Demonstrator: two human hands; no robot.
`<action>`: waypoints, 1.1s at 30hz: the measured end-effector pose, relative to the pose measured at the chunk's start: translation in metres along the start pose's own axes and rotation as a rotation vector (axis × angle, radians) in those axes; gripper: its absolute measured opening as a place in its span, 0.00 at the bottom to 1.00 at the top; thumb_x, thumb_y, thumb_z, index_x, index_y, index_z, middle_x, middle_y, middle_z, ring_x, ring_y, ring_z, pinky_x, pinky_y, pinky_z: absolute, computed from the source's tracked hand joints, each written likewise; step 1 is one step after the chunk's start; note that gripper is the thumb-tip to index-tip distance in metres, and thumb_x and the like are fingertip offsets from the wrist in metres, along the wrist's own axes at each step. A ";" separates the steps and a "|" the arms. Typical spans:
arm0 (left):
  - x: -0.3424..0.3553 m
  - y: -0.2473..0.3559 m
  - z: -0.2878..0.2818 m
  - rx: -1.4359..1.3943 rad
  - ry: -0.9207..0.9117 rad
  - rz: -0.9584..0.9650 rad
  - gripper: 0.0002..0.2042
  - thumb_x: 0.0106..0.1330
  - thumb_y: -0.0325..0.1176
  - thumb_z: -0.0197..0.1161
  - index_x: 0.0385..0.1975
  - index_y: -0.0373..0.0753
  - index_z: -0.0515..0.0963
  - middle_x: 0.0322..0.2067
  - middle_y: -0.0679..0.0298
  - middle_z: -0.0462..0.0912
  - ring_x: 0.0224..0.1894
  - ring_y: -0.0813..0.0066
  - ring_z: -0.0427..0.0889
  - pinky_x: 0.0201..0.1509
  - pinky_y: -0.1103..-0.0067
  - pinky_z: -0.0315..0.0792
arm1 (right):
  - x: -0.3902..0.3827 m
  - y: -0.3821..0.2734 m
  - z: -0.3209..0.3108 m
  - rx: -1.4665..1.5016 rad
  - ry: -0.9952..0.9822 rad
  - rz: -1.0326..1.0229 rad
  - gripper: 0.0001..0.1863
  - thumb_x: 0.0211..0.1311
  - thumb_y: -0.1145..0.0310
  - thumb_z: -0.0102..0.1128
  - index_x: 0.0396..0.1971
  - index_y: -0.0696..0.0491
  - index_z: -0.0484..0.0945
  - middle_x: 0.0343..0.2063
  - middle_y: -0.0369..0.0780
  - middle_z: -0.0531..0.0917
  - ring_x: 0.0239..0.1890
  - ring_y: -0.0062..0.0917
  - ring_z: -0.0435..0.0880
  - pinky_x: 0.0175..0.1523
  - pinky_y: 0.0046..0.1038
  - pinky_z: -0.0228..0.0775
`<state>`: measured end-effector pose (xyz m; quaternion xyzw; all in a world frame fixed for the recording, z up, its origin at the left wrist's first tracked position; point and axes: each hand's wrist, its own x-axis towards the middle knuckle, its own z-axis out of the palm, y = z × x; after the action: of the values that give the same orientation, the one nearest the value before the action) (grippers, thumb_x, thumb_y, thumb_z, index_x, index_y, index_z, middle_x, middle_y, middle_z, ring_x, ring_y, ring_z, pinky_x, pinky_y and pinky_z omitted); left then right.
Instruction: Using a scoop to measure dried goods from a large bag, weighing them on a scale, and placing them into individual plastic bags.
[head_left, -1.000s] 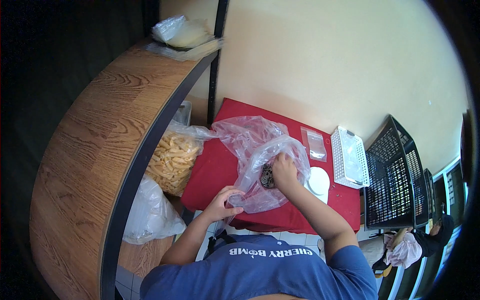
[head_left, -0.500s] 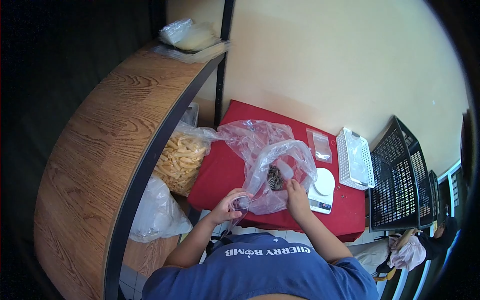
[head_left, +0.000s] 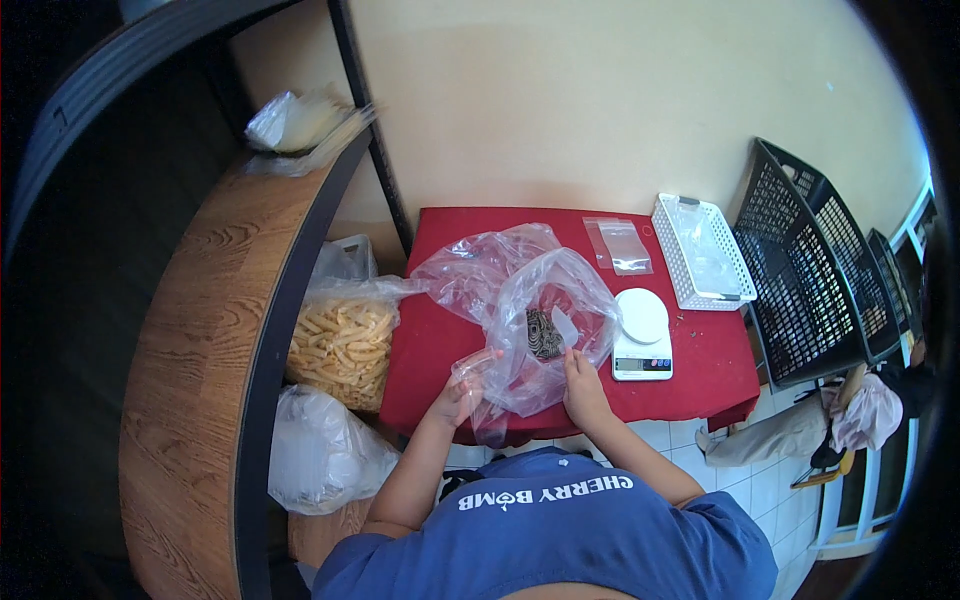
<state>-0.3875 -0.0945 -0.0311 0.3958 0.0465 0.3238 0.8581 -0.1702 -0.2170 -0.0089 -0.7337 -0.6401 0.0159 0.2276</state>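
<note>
A large clear plastic bag [head_left: 535, 385] lies open on the red-covered table, with a heap of dark, curled pieces [head_left: 543, 333] inside. My right hand [head_left: 583, 385] is closed at the bag's right side on a whitish, translucent scoop [head_left: 565, 328], whose blade rests beside the dark pieces. Left of the bag's mouth, my left hand [head_left: 459, 398] grips a small clear plastic bag [head_left: 474, 372]; its fingers show partly through the film. Just right of the large bag stands a white kitchen scale [head_left: 642, 345] with a round pan.
Flat clear bags [head_left: 622, 247] and a white perforated basket [head_left: 705, 250] sit toward the table's back right. A black crate [head_left: 805, 270] stands beyond. At left are a wooden shelf [head_left: 200, 330], a bag of yellowish tube-shaped pieces [head_left: 345, 345] and a white plastic bag [head_left: 325, 450]. Another person [head_left: 790, 430] is at right.
The view has shifted, so the table appears more squarely. The scoop has tipped lower beside the dark pieces. My left hand still holds the small bag, which now stands more upright.
</note>
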 end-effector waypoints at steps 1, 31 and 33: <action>0.006 -0.004 -0.003 -0.065 0.048 -0.042 0.46 0.44 0.58 0.71 0.60 0.36 0.62 0.61 0.59 0.64 0.61 0.62 0.65 0.64 0.61 0.60 | -0.002 0.003 0.005 0.049 0.017 0.011 0.28 0.52 0.84 0.44 0.57 0.67 0.60 0.52 0.57 0.68 0.51 0.49 0.71 0.57 0.37 0.64; 0.077 0.020 0.043 -0.220 -0.172 -0.072 0.46 0.43 0.65 0.66 0.56 0.35 0.66 0.62 0.39 0.54 0.67 0.46 0.51 0.63 0.53 0.57 | 0.017 0.047 -0.009 2.152 0.098 0.799 0.26 0.59 0.84 0.37 0.60 0.60 0.61 0.39 0.38 0.75 0.28 0.18 0.70 0.30 0.19 0.63; 0.048 0.037 0.020 -0.028 -0.050 -0.129 0.47 0.42 0.64 0.68 0.56 0.34 0.65 0.61 0.43 0.58 0.66 0.51 0.55 0.64 0.57 0.58 | 0.017 0.049 -0.021 2.151 0.085 0.811 0.26 0.59 0.84 0.37 0.60 0.60 0.61 0.39 0.39 0.75 0.28 0.18 0.70 0.30 0.19 0.63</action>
<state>-0.3626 -0.0609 0.0172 0.3878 0.0460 0.2587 0.8835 -0.1144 -0.2111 -0.0026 -0.3118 -0.0038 0.6013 0.7357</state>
